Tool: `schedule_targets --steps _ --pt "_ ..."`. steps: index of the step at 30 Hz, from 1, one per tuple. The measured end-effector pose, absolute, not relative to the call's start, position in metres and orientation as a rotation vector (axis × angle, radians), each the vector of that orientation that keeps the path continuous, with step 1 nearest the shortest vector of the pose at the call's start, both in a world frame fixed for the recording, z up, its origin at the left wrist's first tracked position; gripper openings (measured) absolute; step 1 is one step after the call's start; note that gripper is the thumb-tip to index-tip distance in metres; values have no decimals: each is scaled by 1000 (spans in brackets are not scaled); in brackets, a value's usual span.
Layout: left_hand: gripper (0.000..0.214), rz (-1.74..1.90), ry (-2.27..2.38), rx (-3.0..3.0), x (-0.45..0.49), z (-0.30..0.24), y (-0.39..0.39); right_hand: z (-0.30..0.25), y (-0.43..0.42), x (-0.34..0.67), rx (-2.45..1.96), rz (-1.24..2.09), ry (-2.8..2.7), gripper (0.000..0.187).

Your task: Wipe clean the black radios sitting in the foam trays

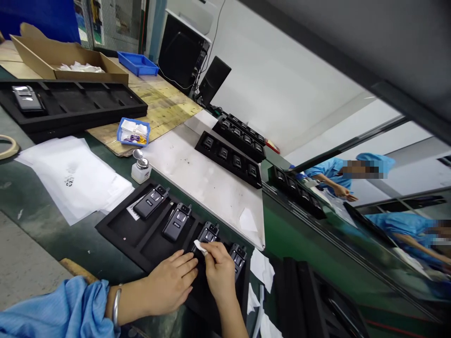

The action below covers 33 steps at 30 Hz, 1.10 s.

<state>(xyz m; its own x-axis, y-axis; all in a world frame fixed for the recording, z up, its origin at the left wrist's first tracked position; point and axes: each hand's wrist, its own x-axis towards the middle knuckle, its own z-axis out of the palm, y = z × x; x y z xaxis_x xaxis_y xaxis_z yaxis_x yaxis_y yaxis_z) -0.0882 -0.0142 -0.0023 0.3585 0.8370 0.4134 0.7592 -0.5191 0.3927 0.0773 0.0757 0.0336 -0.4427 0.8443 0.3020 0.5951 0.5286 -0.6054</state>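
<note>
Nearest the wearer, the left hand (172,281) reaches in from a blue sleeve (66,307) and lies palm down over the near side of a black foam tray (123,239), its fingers straight, loosely together and gripping nothing that shows. Just to its right, the right hand (221,272) holds a small white wipe (200,247) pinched between thumb and fingers. The third handheld device (210,231) from the left sits in its slot directly beyond those fingers, its antenna end pointing away and slightly right, its long axis running across the tray from the wearer's side toward the far edge. The wipe meets or hovers at the device's left edge near the lower end; contact cannot be told, since the right hand covers that end. The right fingers are the nearer ones, while the left fingertips stop just short of the visible part of the casing. A fourth device (238,257) shows beyond the right wrist, and two more, the second device (177,223) and the first device (151,202), lie left in roughly parallel lines. Past the tray, a pump bottle (141,172) stands on the green surface (89,251), beside a white board (176,152).
</note>
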Motion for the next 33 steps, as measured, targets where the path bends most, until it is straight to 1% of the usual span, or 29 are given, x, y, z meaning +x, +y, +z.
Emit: schedule_targets --steps 2,4,7,9,11,15,20,22,25,27,29,33 --pt "37 941 1509 2438 -103 1 -18 39 84 57 -1108 588 -2163 29" --pt "38 941 1643 2435 -118 2 -21 37 93 33 -1085 539 -2204 30" --pt "41 854 1828 2467 -134 0 -22 28 100 4 -1107 353 -2316 32" --pt "44 799 1849 2487 -138 -4 -22 23 98 -5 -1121 226 -2368 33" --pt "47 776 1842 2476 -138 -8 -23 23 93 -6 -1125 169 -2418 34" --pt "48 772 1836 2436 -136 -14 -23 31 91 -6 -1126 222 -2521 31" --pt "47 789 1788 2431 -138 -10 -23 29 89 -9 -1142 159 -2422 30" --pt "43 853 1747 2389 -142 -5 -24 29 84 -8 -1140 227 -2443 31" --pt "33 1048 1714 2297 -157 3 -27 36 83 -16 -1140 383 -2445 31" --pt "31 1139 1805 2250 -174 5 -29 42 89 -35 -1118 440 -2392 30" --pt "31 1147 1964 2225 -193 3 -30 45 98 -63 -1089 438 -2359 30" --pt "33 1041 2172 2202 -217 -6 -29 37 106 -114 -1098 263 -2410 29"
